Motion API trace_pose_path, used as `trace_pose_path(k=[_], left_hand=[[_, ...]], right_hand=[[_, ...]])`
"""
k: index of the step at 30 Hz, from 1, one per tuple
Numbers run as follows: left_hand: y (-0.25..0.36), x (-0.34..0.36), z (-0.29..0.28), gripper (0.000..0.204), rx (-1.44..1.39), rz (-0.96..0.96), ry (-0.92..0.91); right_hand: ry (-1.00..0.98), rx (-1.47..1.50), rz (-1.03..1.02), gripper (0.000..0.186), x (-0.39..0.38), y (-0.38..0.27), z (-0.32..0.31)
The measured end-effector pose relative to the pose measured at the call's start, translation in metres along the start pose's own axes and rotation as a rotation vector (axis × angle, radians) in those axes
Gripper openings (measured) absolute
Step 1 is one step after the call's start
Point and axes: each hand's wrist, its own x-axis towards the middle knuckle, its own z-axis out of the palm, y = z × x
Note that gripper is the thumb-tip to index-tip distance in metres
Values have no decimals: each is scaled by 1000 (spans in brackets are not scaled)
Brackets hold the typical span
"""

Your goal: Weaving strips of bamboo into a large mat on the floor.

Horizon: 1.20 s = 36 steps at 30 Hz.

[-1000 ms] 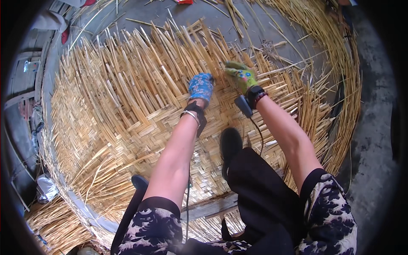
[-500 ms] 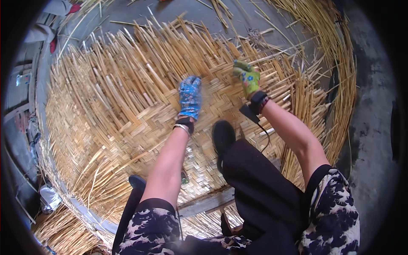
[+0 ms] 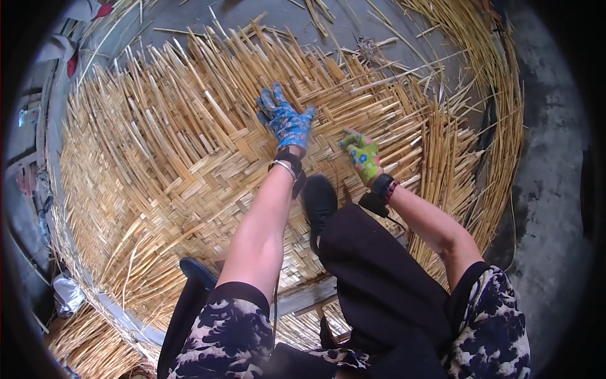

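We have the woven mat [image 3: 208, 199] spread on the grey floor [image 3: 344, 28] beneath our right shoe [image 3: 319, 202]; our blue-gloved left hand [image 3: 287, 123] is over its long loose-ended strips [image 3: 214, 117], fingers spread wide, while our green-gloved right hand [image 3: 362, 155] is farther right, over the mat, fingers bent, and we cannot tell whether they grip a strip

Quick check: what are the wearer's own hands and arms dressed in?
Left hand: blue floral glove, black wrist strap, thin pale bangle. Right hand: yellow-green glove with blue flower, black wristband, black box with dark cable by the wrist. Short sleeves: dark-and-pale pattern, plain black cuffs.
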Motion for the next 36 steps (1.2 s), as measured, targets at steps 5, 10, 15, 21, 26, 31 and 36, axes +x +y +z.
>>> trace_pose_path(k=[5, 10, 15, 21, 26, 31, 36], left_hand=[[24, -9, 1, 103, 84, -43, -40], [15, -2, 8, 102, 140, -64, -33], [11, -3, 4, 98, 109, -41, -8], [21, 51, -13, 26, 57, 794, 29], [37, 98, 1, 20, 575, 991, -429], [67, 104, 7, 21, 730, 1104, -546], [58, 117, -4, 13, 516, 1021, -233]], right_hand=[[-122, -899, -287, 17, -13, -4, 3], [-162, -932, -280, 18, -18, 0, 6], [152, 38, 136, 18, -7, 1, -2], [201, 512, 306, 12, 18, 11, -25], [260, 401, 338, 13, 19, 2, -15], [103, -39, 305, 14, 29, 5, -43], [-257, -907, 92, 12, 43, 2, -34]])
